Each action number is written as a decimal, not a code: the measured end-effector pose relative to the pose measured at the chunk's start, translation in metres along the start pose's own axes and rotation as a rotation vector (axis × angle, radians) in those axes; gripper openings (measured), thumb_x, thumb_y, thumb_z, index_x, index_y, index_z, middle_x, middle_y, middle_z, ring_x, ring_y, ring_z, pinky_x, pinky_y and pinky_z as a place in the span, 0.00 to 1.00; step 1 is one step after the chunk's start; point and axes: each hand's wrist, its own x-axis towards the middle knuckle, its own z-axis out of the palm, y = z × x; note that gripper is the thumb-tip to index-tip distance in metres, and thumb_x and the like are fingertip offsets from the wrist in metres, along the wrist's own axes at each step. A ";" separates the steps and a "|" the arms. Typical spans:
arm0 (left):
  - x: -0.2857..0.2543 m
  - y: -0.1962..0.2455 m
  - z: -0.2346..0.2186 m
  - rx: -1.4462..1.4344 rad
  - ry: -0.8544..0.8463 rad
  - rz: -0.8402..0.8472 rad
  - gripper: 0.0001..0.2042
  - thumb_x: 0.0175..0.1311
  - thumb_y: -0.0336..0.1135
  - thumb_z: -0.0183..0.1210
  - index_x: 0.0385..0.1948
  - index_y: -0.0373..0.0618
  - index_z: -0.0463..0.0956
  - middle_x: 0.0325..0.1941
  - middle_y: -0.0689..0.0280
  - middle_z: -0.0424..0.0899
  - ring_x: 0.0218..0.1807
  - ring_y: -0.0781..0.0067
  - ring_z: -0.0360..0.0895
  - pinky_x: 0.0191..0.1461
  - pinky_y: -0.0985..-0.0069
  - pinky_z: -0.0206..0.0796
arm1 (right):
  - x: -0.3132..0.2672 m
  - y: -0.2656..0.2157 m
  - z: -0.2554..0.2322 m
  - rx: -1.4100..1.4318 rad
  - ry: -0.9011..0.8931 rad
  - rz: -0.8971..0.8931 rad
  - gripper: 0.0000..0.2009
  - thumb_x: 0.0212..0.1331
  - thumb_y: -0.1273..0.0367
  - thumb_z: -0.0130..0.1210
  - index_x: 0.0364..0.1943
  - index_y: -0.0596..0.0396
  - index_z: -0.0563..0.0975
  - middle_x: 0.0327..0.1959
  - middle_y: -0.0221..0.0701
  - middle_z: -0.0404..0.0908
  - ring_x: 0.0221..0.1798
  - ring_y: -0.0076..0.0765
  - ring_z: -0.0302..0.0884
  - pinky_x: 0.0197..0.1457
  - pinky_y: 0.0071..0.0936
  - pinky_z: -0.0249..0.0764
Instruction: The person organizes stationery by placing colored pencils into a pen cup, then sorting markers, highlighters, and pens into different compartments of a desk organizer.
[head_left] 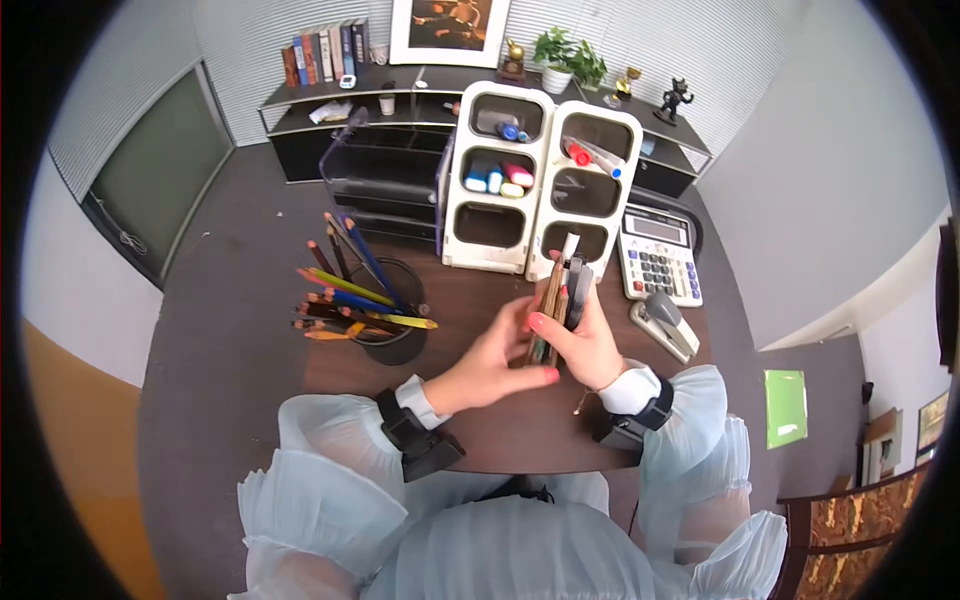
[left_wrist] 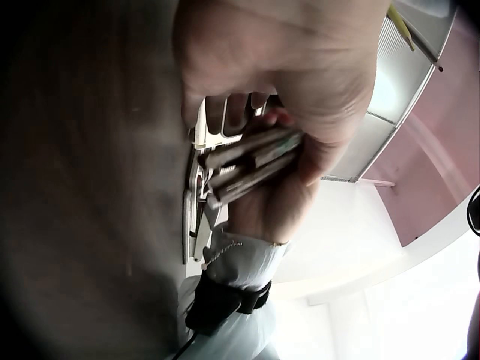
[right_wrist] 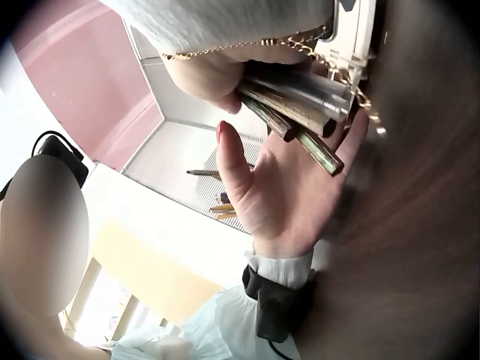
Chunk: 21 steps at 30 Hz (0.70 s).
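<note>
My right hand (head_left: 590, 345) grips an upright bundle of slim brown pens (head_left: 550, 315), along with a dark grey pen (head_left: 577, 290); a white tip (head_left: 571, 243) shows above them. In the right wrist view the lower ends of the pens (right_wrist: 300, 112) poke out below that hand, some greenish, one silvery. My left hand (head_left: 485, 355) is cupped beside the bundle, thumb apart and fingers reaching behind the pens; in the right wrist view its palm (right_wrist: 289, 191) faces them. Just beyond both hands stands a white organizer (head_left: 535, 185) with two columns of compartments, holding markers (head_left: 595, 157) and highlighters (head_left: 497, 180).
A black mesh cup (head_left: 390, 345) full of coloured pencils stands left on the brown desk (head_left: 500, 435). Behind it is a dark clear-edged tray rack (head_left: 385, 180). To the right lie a calculator (head_left: 660, 265) and a grey stapler (head_left: 665, 325). A shelf with books (head_left: 325, 55) runs along the back.
</note>
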 end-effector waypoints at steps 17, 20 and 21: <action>-0.004 0.005 -0.004 0.271 0.147 -0.107 0.26 0.53 0.26 0.59 0.55 0.40 0.59 0.50 0.67 0.68 0.52 0.78 0.64 0.53 0.77 0.59 | 0.027 0.003 -0.019 -0.183 -0.277 -0.101 0.23 0.59 0.56 0.49 0.50 0.61 0.66 0.46 0.33 0.70 0.48 0.28 0.68 0.52 0.27 0.65; 0.000 0.018 0.006 0.251 0.181 -0.026 0.18 0.55 0.30 0.59 0.47 0.39 0.64 0.43 0.69 0.69 0.45 0.80 0.64 0.46 0.78 0.59 | 0.032 -0.002 -0.024 -0.239 -0.246 -0.210 0.17 0.60 0.61 0.48 0.45 0.61 0.71 0.41 0.32 0.71 0.44 0.28 0.68 0.49 0.26 0.64; 0.001 0.022 0.010 0.217 0.236 0.031 0.13 0.55 0.33 0.59 0.39 0.40 0.68 0.36 0.71 0.70 0.36 0.81 0.65 0.39 0.79 0.60 | 0.033 -0.005 -0.026 -0.309 -0.214 -0.286 0.15 0.60 0.63 0.47 0.43 0.61 0.72 0.39 0.31 0.71 0.42 0.27 0.68 0.47 0.25 0.64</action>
